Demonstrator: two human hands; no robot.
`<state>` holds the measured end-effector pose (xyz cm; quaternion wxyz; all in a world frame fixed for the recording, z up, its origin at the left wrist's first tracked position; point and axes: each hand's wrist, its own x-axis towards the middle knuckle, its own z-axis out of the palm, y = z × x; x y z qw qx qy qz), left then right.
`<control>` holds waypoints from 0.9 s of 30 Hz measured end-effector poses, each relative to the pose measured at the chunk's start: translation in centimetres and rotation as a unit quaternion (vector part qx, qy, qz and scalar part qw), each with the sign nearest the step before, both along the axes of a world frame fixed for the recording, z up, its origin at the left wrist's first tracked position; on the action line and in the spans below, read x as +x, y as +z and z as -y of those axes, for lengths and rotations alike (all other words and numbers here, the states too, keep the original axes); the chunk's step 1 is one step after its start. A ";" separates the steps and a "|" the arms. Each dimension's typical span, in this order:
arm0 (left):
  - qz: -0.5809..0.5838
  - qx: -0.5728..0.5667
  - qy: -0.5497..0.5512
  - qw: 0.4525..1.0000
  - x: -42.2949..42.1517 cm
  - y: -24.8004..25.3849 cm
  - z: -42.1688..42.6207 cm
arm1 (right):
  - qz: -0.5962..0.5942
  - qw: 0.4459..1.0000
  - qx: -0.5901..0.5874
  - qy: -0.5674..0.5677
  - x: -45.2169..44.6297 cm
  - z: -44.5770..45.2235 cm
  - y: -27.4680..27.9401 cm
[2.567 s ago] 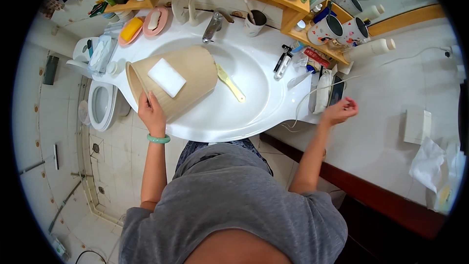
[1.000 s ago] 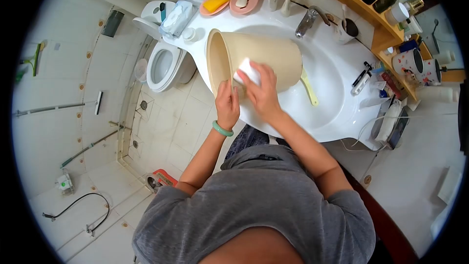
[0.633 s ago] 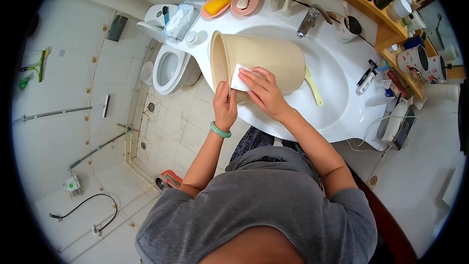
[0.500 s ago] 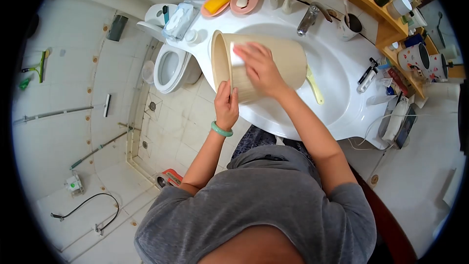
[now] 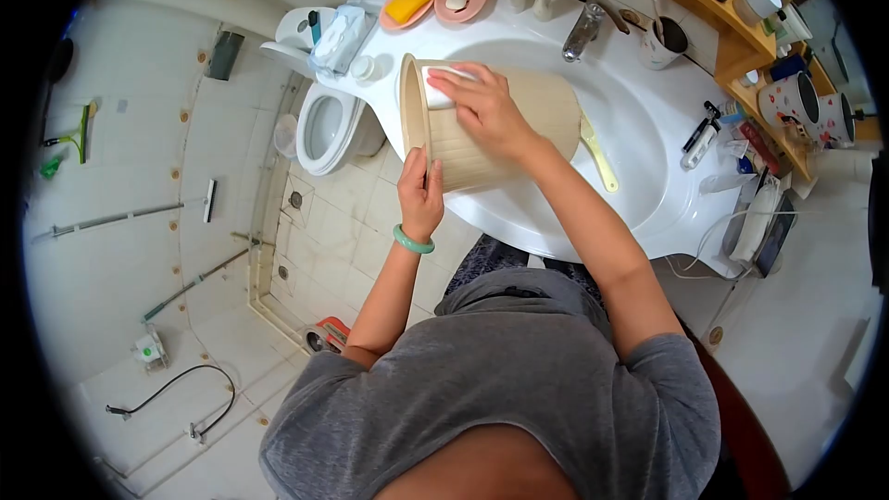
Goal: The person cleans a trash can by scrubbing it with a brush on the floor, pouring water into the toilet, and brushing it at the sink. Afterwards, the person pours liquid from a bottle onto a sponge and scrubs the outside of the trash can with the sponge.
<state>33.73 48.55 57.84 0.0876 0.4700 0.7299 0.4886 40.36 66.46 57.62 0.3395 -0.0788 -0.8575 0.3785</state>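
A beige bucket (image 5: 542, 116) lies on its side across the white sink (image 5: 639, 143), its mouth facing left. My left hand (image 5: 420, 196), with a green bangle on the wrist, grips the bucket's rim at the near side. My right hand (image 5: 486, 111) presses a white sponge (image 5: 437, 93) against the bucket's outer wall close to the rim. Beyond the bucket's base, a pale yellow-green brush (image 5: 599, 156) rests in the basin; its head is partly hidden by the bucket.
Behind the basin stand a faucet (image 5: 583, 30) and a cup (image 5: 662, 42). Pink soap dishes (image 5: 475, 7) and a wipes pack (image 5: 343, 37) sit at the back left. Razors (image 5: 700, 139) lie on the right. A toilet (image 5: 324, 130) is at the left.
The right hand came from the right side to the bucket and took hold of the sponge. Lately it has moved the sponge upward along the bucket near the rim. The left hand still grips the rim.
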 end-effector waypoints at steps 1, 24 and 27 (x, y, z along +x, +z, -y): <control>0.030 -0.008 0.010 0.999 0.0 0.2 -0.1 | -0.004 1.000 0.002 -0.013 0.1 0.4 -0.2; 0.071 0.014 0.062 0.995 2.4 0.2 -2.0 | -0.053 0.945 0.015 -0.322 2.9 6.4 -5.4; 0.053 0.015 0.057 0.997 1.9 0.5 -2.1 | -0.036 0.970 0.057 -0.233 4.1 6.3 -2.4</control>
